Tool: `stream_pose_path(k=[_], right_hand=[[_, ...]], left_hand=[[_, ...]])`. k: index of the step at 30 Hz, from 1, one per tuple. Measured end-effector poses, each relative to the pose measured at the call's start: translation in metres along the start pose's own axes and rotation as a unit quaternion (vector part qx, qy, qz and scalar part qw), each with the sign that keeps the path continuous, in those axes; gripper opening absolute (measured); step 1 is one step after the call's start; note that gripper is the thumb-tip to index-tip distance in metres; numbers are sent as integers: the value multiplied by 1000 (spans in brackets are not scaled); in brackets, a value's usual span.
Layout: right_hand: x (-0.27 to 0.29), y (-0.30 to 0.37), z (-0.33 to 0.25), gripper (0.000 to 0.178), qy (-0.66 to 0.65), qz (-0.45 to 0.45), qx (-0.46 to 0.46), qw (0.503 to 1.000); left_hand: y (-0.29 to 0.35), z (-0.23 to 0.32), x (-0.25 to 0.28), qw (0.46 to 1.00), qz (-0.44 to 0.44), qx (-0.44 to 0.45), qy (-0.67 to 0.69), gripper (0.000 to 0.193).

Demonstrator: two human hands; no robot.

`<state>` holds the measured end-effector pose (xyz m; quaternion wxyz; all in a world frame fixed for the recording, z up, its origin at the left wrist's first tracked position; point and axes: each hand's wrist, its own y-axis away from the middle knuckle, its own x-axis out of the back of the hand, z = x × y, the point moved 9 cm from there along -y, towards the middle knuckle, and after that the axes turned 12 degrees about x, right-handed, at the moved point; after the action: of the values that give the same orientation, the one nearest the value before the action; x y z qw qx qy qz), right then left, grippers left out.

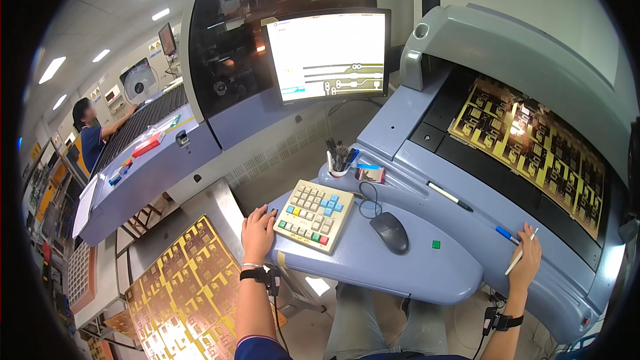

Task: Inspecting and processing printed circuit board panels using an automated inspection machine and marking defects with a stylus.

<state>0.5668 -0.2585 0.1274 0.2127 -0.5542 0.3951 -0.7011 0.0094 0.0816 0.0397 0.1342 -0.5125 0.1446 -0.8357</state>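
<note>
My left hand (257,232) lies on the left edge of the blue-grey console shelf (427,280), fingers stretched out and holding nothing, beside a beige keypad (315,217) with coloured keys. Closed round a slim white pen-like tool (513,263), my right hand (527,258) rests at the console's right front ledge. Just left of that hand lies a blue-and-white pen (507,234). A white marker with a dark end (450,196) sits farther along the ledge. Beyond, under the grey hood (520,47), a copper-and-yellow patterned circuit panel (533,153) lies lit on the black bed.
A black mouse (389,232) and a small green block (436,245) are on the shelf. Behind stand a pen cup (339,168) and a lit monitor (328,57). Another circuit panel (190,287) lies at lower left. A co-worker (93,135) stands at a far-left machine.
</note>
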Motion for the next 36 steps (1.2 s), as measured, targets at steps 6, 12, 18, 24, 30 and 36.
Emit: stream_pose_path(k=[6, 12, 18, 24, 30, 36], right_hand=[[1, -1, -1, 19, -1, 4, 0, 1000], [0, 0, 0, 19, -1, 3, 1, 1000], [1, 0, 0, 19, -3, 2, -4, 1000], [1, -1, 0, 19, -4, 1, -6, 1000], [1, 0, 0, 19, -1, 1, -3, 1000], [0, 0, 0, 19, -3, 1, -2, 1000]], left_hand=[[2, 1, 3, 1000, 16, -5, 4, 27], [2, 3, 5, 1000, 22, -8, 6, 27], [2, 1, 4, 1000, 18, -4, 5, 27], [0, 0, 1, 1000, 4, 7, 4, 26], [2, 2, 3, 1000, 3, 7, -5, 27], [2, 1, 4, 1000, 9, 8, 4, 27]])
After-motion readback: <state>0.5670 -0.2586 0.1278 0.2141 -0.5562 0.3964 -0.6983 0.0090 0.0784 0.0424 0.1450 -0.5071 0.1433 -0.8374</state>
